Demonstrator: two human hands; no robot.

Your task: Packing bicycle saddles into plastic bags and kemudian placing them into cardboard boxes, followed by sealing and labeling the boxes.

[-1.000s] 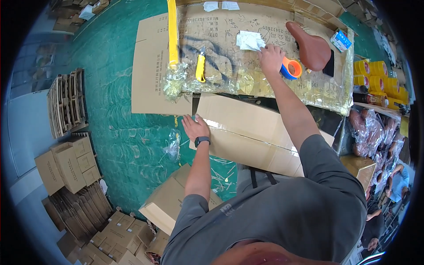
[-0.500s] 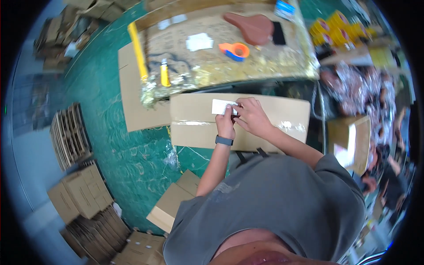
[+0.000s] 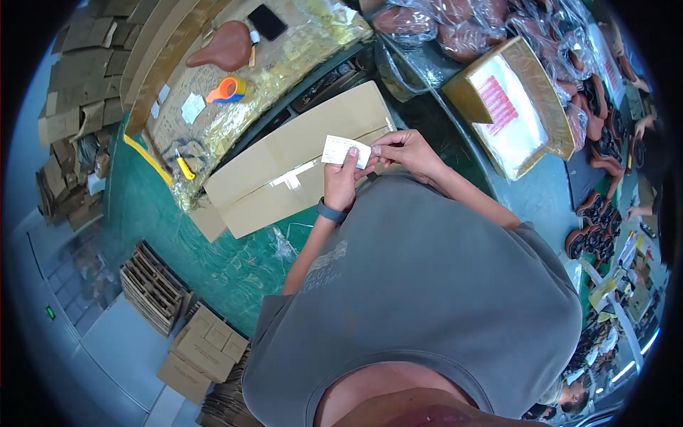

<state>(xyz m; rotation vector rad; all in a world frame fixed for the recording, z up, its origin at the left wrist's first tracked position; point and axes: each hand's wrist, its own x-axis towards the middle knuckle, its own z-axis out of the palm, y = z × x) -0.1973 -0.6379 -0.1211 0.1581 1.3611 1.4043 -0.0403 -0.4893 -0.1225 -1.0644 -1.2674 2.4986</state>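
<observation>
A small white paper label (image 3: 336, 150) with print on it is held above a closed cardboard box (image 3: 274, 153). My left hand (image 3: 341, 183), with a dark band on its wrist, grips the label, thumb pressed on its face and fingers underneath. At the label's right edge my right hand (image 3: 416, 153) is closed in a pinch, thumb and fingertips together. Whether it holds the label itself or a thin layer of it is too small to tell. A strip of clear tape (image 3: 288, 179) runs along the seam of the box below.
On the cardboard-topped bench (image 3: 174, 139) lie a brown saddle (image 3: 226, 46), a black phone (image 3: 267, 22), an orange-and-blue tape dispenser (image 3: 228, 90) and a yellow cutter (image 3: 185, 168). An open carton (image 3: 462, 89) stands right, near wrapped saddles (image 3: 462, 39). Pallets (image 3: 153, 287) stand at left.
My view has swung to the right, bringing the open carton closer in. Both hands stay at the label, and my right hand has drawn out to its right edge.
</observation>
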